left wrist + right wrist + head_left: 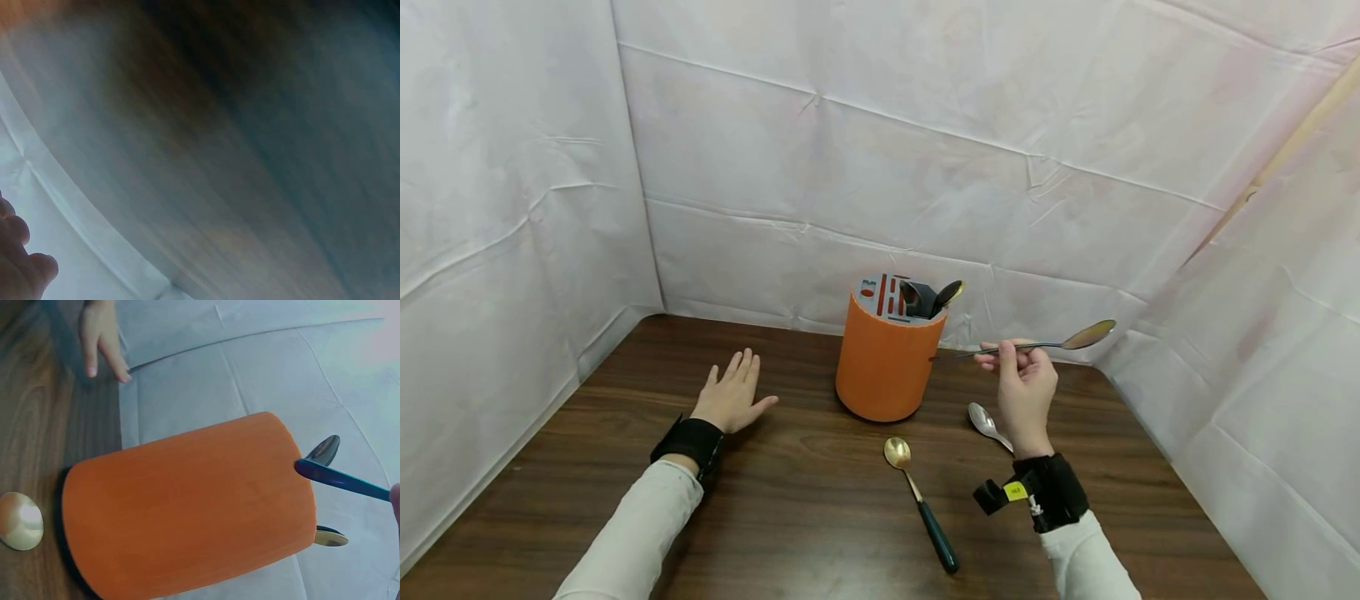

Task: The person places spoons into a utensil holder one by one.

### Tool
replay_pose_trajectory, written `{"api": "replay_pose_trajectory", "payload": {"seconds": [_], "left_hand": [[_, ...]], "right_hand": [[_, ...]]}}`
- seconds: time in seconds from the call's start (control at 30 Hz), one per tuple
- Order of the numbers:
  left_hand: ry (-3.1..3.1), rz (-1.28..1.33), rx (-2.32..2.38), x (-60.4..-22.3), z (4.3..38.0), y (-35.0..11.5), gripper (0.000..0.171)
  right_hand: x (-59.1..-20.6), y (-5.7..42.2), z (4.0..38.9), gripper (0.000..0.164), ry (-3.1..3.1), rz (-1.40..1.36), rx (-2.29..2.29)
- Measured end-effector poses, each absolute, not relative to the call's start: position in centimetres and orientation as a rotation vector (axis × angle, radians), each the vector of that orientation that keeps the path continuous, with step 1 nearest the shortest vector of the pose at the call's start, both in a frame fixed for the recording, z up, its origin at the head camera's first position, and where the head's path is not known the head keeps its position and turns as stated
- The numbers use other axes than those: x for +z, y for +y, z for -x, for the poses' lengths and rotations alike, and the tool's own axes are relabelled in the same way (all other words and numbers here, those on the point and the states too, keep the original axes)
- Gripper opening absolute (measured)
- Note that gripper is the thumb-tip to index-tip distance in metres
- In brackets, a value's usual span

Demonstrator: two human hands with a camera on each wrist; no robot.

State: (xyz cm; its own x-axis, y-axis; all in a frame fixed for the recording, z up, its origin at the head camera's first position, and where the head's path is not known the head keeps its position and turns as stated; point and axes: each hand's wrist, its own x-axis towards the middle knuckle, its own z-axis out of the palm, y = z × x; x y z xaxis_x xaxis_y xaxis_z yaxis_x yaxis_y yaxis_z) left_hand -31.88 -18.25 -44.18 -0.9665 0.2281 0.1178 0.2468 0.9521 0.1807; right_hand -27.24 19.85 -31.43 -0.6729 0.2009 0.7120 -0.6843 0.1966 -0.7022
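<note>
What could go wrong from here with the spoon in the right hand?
The right hand pinches the held spoon nearly level, handle toward the holder, so the handle might bump the holder instead of entering a slot.

The left hand lies apart from the holder, so a knock could shift it unsteadied.

The silver spoon lies by the right wrist; lowering that arm might nudge it.

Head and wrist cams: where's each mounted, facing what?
Head: head-worn, looks forward and down at table; left hand and right hand show.
Left wrist: worn there, faces blurred table and white sheet; fingers show, lower left.
Right wrist: worn there, faces orange holder; left hand, sliver of right hand show.
Head and right wrist share orange holder, left hand.
</note>
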Motion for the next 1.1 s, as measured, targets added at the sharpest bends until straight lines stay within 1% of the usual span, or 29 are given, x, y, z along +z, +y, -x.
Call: {"api": "replay_pose_trajectory", "payload": {"seconds": [0.07, 0.23, 0.37, 0.8, 1.1], "left_hand": [[-3.025, 0.357, -0.297, -44.3, 31.9, -18.4, 0.081], [-3.040, 0.373, -0.304, -44.4, 31.9, -18.2, 0.080], [-3.033, 0.398, -0.313, -44.4, 31.8, -17.6, 0.079], [-3.026, 0.433, -0.302, -44.1, 31.8, -16.6, 0.079], [-3.044, 0.437, -0.305, -43.9, 31.6, -16.5, 0.079]], "right_hand": [[-31.2, 19.7, 27.7, 0.022, -1.711, -0.430, 1.572], [-30.3, 18.5, 28.6, 0.019, -1.602, -0.403, 1.597], [-29.4, 17.1, 28.7, 0.016, -1.577, -0.386, 1.581], [-29.9, 16.1, 32.2, 0.024, -1.909, -0.374, 1.366], [-29.6, 15.2, 33.1, 0.021, -2.198, -0.386, 0.869]]}}
